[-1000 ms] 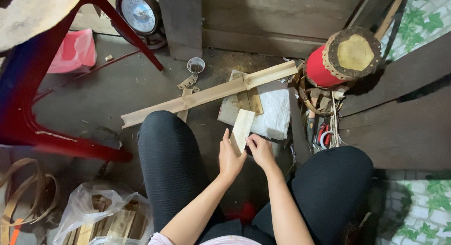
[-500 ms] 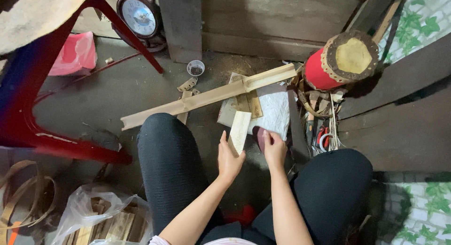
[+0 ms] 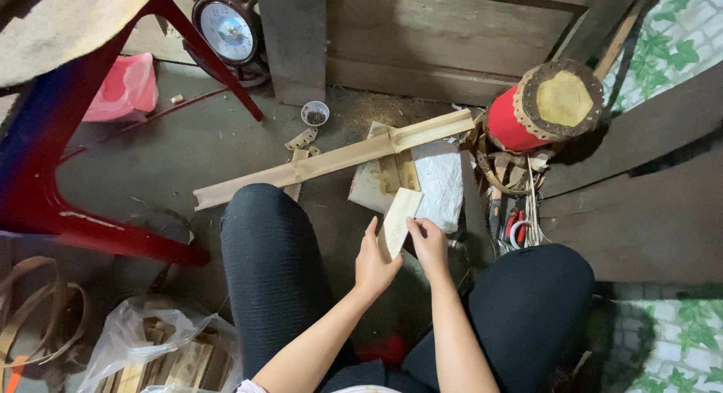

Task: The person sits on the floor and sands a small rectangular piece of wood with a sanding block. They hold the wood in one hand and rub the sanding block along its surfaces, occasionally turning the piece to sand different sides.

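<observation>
Between my knees I hold a short pale bamboo slat, tilted up to the right. My left hand grips its lower end from the left. Fingertips of my right hand pinch its right edge. Beyond it a long split bamboo piece lies slantwise on the floor, crossing a flat block wrapped in white sheet.
A red drum lies at the right beside pliers and cords. A red stool stands at the left, a clock behind it, a small cup, and a plastic bag of bamboo pieces at bottom left.
My right hand has slid along the slat's right edge, and the slat has tilted slightly more to the right. The left hand keeps its grip.
</observation>
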